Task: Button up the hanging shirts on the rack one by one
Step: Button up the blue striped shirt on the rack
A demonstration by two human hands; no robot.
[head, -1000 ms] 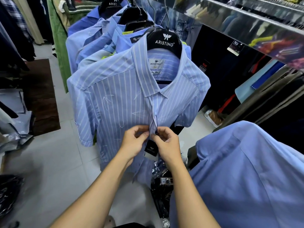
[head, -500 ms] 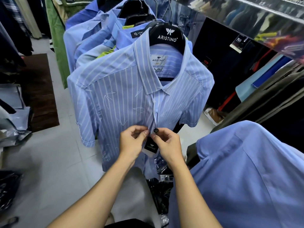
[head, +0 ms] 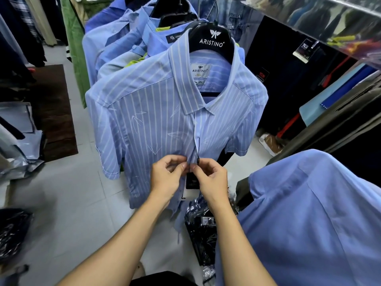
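Observation:
A light blue striped short-sleeved shirt (head: 148, 124) hangs at the front of the rack on a black Aristino hanger (head: 210, 41). Its placket is closed from the collar down to my hands. My left hand (head: 167, 178) pinches the left placket edge at mid-chest height. My right hand (head: 210, 178) pinches the right edge directly beside it, fingertips almost touching. A black tag string (head: 199, 149) runs down the placket to a dark price tag (head: 190, 182) hanging behind my hands. Below my hands the shirt front hangs loose.
More blue shirts (head: 115, 44) hang behind on the same rack. A plain blue shirt (head: 309, 213) fills the lower right. Dark garments (head: 278, 79) hang at the right under a shelf (head: 319, 15). Plastic-wrapped packs (head: 204, 228) lie on the tiled floor (head: 68, 199), a brown mat (head: 55, 112) at left.
Both hands stay pinched at the same spot on the placket. The gap in the placket above them has closed. The view has shifted slightly closer.

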